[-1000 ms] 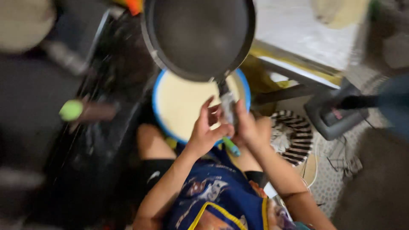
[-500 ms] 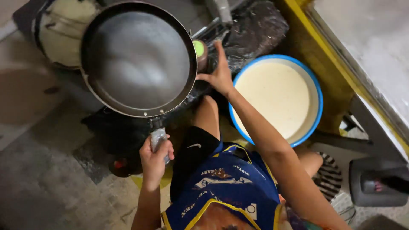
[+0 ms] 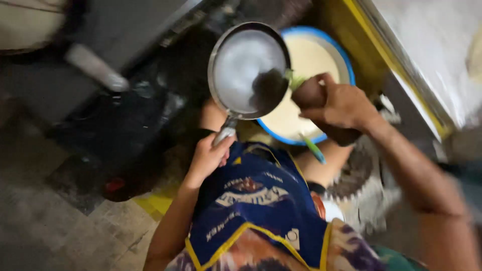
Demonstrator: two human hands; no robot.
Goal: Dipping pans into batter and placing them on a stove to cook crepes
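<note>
You had your left hand wrapped tight around the metal handle of the frying pan, and the pan was up off the floor, tipped so its pale inner face looked back at you. Your right hand was closed around a dark brown rounded scoop, knuckles up, right at the pan's right-hand rim. A dark patch sat on the pan's surface just inside that rim, next to the scoop; whether it was shadow or batter, the blur wouldn't let me tell.

Behind the pan, and partly hidden by it, stood the blue-rimmed bowl of cream-coloured batter, so your scoop hand hung over the bowl's near side. A thin green and blue stick poked out below the bowl's rim, just down from the pan's handle.

Under the pan handle lay your blue apron with yellow trim, across your lap. Left of the pan was a black, wrinkled plastic sheet on the floor, and further left a grey tiled floor. Right of the bowl ran a yellow edge beside a pale slab.
</note>
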